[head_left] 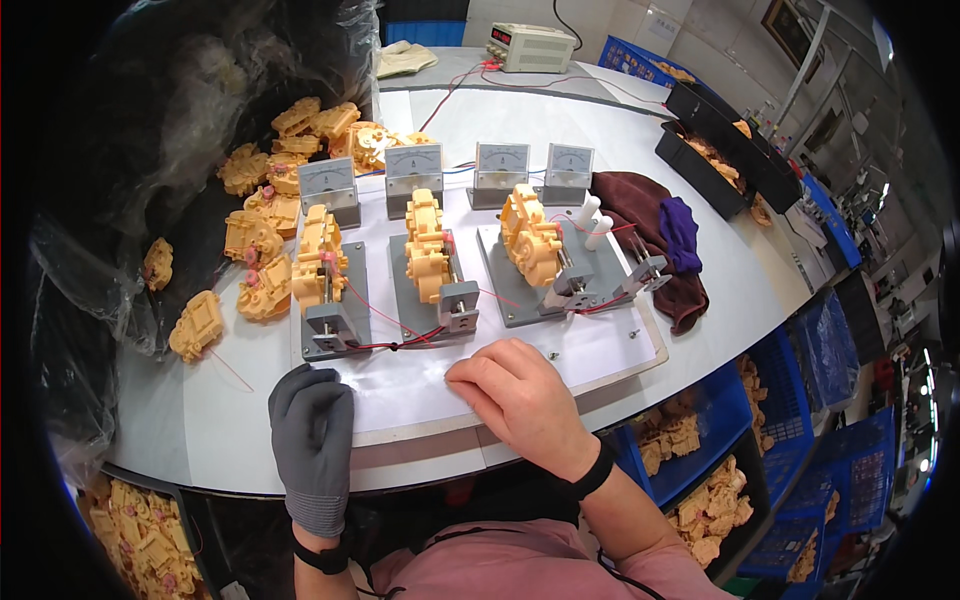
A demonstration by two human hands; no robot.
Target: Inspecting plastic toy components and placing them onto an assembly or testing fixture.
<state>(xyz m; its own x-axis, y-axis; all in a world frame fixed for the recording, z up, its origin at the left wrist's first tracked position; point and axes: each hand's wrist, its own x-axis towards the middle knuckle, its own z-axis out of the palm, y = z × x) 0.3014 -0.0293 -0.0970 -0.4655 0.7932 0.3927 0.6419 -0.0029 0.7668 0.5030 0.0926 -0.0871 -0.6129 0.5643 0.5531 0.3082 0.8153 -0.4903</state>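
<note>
Yellow gear housing, long axis pointing away from the person, sits in the middle fixture ahead-left of the nearer right hand, which, like the gloved left hand, has curled fingers, any pinch impossible to tell.

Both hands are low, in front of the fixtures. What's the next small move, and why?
Probably raise the gloved left hand to the leftmost upright yellow housing. That hand sits just in front of that housing's grey fixture, with no part visible in it, and neither it nor the bare right hand touches a housing.
</note>
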